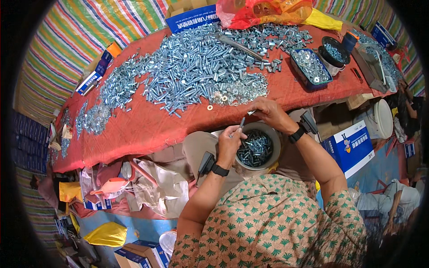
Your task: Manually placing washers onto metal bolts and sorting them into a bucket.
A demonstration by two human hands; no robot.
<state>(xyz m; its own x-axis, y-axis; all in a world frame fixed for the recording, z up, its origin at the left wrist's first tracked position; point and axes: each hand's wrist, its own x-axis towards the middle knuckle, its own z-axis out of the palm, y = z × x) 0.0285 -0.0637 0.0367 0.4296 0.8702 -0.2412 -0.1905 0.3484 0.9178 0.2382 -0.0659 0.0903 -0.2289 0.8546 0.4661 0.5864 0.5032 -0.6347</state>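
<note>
My left hand (228, 144) is closed round a silver expansion bolt (242, 123) that points up and away, above the left rim of a round tub. My right hand (271, 114) pinches a small shiny metal piece (251, 112) near the table's front edge; its exact kind is too small to tell. The two hands are close but apart. Between my knees stands the tub (277, 150), with many assembled bolts (254, 149) in it. Just beyond my hands, loose washers (243, 91) lie on the red-covered table (178, 127), beside a big heap of bolts (192, 67).
A blue tray (331, 83) of washers and a black bowl (324, 52) of small parts sit at the right. Metal sleeves (118, 85) spread leftward. A blue carton (192, 22) and plastic bags (263, 12) stand behind. A blue-white box (353, 147) is at my right.
</note>
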